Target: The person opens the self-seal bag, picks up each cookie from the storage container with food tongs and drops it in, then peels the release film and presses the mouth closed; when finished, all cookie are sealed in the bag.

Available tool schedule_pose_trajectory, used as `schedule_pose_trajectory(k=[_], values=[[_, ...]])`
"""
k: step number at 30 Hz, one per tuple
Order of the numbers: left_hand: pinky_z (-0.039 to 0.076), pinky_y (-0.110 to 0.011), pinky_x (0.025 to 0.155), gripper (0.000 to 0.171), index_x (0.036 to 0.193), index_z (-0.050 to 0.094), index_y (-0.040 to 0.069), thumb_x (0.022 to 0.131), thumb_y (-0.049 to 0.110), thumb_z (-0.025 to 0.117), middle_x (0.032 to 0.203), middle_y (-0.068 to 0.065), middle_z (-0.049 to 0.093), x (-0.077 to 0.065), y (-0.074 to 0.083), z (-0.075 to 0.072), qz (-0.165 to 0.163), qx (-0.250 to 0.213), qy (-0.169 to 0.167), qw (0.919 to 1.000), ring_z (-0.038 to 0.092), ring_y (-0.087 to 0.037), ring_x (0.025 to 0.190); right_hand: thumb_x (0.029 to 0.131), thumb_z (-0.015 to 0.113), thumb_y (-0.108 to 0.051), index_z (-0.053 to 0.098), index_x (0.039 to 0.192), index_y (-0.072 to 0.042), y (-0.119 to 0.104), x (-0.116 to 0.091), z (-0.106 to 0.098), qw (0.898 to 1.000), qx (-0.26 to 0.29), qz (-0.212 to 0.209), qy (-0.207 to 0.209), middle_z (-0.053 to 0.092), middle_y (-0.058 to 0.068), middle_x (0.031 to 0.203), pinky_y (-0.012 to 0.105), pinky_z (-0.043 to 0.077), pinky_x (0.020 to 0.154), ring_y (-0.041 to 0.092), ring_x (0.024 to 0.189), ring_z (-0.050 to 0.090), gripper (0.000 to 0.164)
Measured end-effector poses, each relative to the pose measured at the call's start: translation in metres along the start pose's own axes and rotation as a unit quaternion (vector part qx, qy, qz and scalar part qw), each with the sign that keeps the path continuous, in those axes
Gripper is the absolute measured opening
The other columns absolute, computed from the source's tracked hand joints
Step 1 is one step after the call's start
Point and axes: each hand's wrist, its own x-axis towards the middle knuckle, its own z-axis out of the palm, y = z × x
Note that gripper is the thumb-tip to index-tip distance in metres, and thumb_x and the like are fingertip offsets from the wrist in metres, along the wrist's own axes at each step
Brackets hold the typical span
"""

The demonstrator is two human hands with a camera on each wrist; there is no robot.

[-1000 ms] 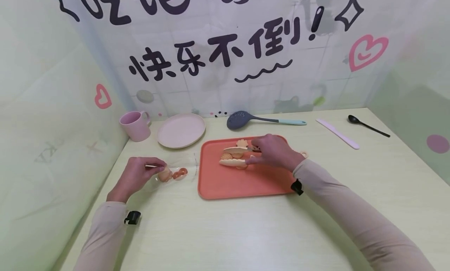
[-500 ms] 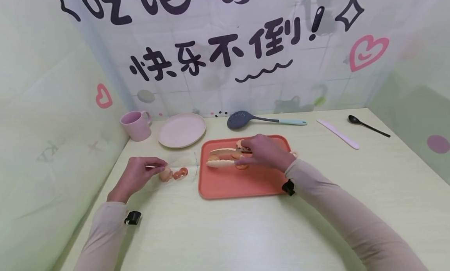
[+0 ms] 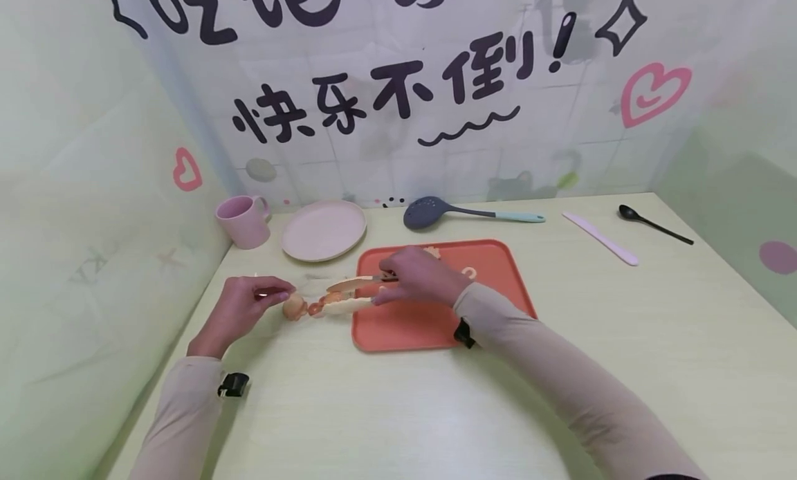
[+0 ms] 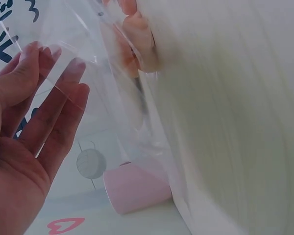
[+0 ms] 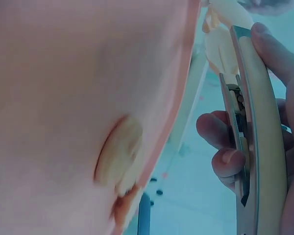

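Note:
In the head view my left hand (image 3: 239, 310) pinches the upper edge of a clear plastic bag (image 4: 122, 105), seen closely in the left wrist view. A round bun-like piece (image 3: 295, 306) and small reddish-brown pieces (image 3: 315, 308) lie in the bag. My right hand (image 3: 423, 276) grips tongs (image 5: 264, 127) with cream-coloured tips and handle. Those tips reach left past the tray's edge to the bag's mouth, with a tan biscuit-like piece (image 3: 334, 297) between them. Whether the tips are inside the bag is hard to tell.
An orange tray (image 3: 436, 331) under my right forearm bears a ring-shaped piece (image 3: 469, 272) and a scalloped biscuit (image 3: 432, 252). Behind stand a pink mug (image 3: 243, 224), a pink plate (image 3: 324, 231) and a slotted spoon (image 3: 425, 213). A pink knife (image 3: 600, 238) and black spoon (image 3: 654, 223) lie right.
My right hand has carried the tongs and the biscuit-like piece leftward from over the tray to the bag. My left hand has stayed nearly still, pinching the bag.

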Motion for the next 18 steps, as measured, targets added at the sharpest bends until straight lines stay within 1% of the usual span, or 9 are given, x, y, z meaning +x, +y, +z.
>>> schedule_pose_trajectory(k=[2, 4, 7, 9, 11, 13, 15, 18], values=[[0.057, -0.015, 0.074, 0.014, 0.099, 0.080, 0.010, 0.086, 0.006, 0.077, 0.096, -0.006, 0.080, -0.001, 0.000, 0.001, -0.001, -0.003, 0.002, 1.0000, 0.071, -0.002, 0.084, 0.082, 0.080, -0.051, 0.050, 0.070, -0.014, -0.005, 0.008, 0.006, 1.000, 0.004, -0.004, -0.007, 0.031, -0.006, 0.062, 0.025, 0.022, 0.056, 0.009, 0.059, 0.027, 0.049], [0.056, -0.014, 0.073, 0.014, 0.098, 0.080, 0.010, 0.085, 0.005, 0.078, 0.095, -0.006, 0.080, -0.001, -0.001, 0.001, 0.001, -0.008, 0.007, 0.9999, 0.070, 0.000, 0.083, 0.082, 0.079, -0.054, 0.051, 0.071, -0.017, -0.009, 0.015, 0.012, 1.000, 0.000, -0.005, -0.008, 0.033, -0.007, 0.063, 0.024, 0.023, 0.056, 0.008, 0.059, 0.028, 0.047], [0.055, -0.011, 0.071, 0.015, 0.097, 0.080, 0.009, 0.084, 0.003, 0.078, 0.093, -0.008, 0.080, -0.001, -0.001, 0.003, 0.008, -0.023, 0.027, 0.9993, 0.068, 0.004, 0.082, 0.083, 0.077, -0.056, 0.051, 0.072, -0.019, -0.014, 0.024, 0.019, 1.000, 0.000, -0.005, -0.006, 0.033, -0.008, 0.064, 0.024, 0.023, 0.056, 0.008, 0.059, 0.029, 0.046], [0.053, -0.008, 0.071, 0.016, 0.096, 0.080, 0.009, 0.082, 0.002, 0.079, 0.093, -0.008, 0.080, 0.000, -0.001, 0.004, 0.013, -0.029, 0.044, 0.9985, 0.065, 0.010, 0.083, 0.083, 0.076, -0.057, 0.050, 0.071, -0.018, -0.016, 0.028, 0.023, 1.000, -0.007, -0.013, 0.000, 0.032, -0.008, 0.063, 0.023, 0.023, 0.056, 0.007, 0.059, 0.028, 0.048], [0.052, -0.006, 0.070, 0.017, 0.095, 0.081, 0.010, 0.081, 0.000, 0.080, 0.095, -0.009, 0.080, 0.001, 0.000, 0.005, 0.021, -0.035, 0.062, 0.9973, 0.062, 0.016, 0.085, 0.084, 0.076, -0.056, 0.049, 0.071, -0.014, -0.019, 0.031, 0.025, 1.000, -0.007, -0.023, 0.006, 0.029, -0.007, 0.063, 0.023, 0.022, 0.057, 0.007, 0.059, 0.026, 0.052], [0.051, -0.003, 0.071, 0.018, 0.094, 0.081, 0.011, 0.080, 0.000, 0.081, 0.097, -0.009, 0.079, 0.002, 0.001, 0.006, 0.024, -0.042, 0.075, 0.9960, 0.059, 0.021, 0.087, 0.084, 0.075, -0.056, 0.049, 0.071, -0.012, -0.022, 0.034, 0.027, 0.999, -0.012, -0.028, 0.012, 0.027, -0.007, 0.062, 0.022, 0.021, 0.056, 0.007, 0.058, 0.025, 0.053], [0.051, -0.002, 0.072, 0.018, 0.093, 0.081, 0.011, 0.079, -0.001, 0.081, 0.100, -0.009, 0.079, 0.002, 0.002, 0.007, 0.027, -0.049, 0.084, 0.9949, 0.056, 0.025, 0.089, 0.084, 0.075, -0.056, 0.052, 0.073, -0.010, -0.026, 0.036, 0.028, 0.999, -0.012, -0.026, 0.016, 0.027, -0.007, 0.061, 0.022, 0.021, 0.056, 0.007, 0.058, 0.025, 0.052], [0.050, -0.002, 0.073, 0.018, 0.092, 0.081, 0.010, 0.078, -0.002, 0.081, 0.101, -0.009, 0.079, 0.002, 0.003, 0.008, 0.029, -0.056, 0.094, 0.9936, 0.055, 0.027, 0.091, 0.084, 0.075, -0.058, 0.059, 0.079, -0.011, -0.031, 0.042, 0.028, 1.000, -0.019, -0.017, 0.013, 0.030, -0.007, 0.062, 0.023, 0.023, 0.056, 0.008, 0.058, 0.029, 0.050]])
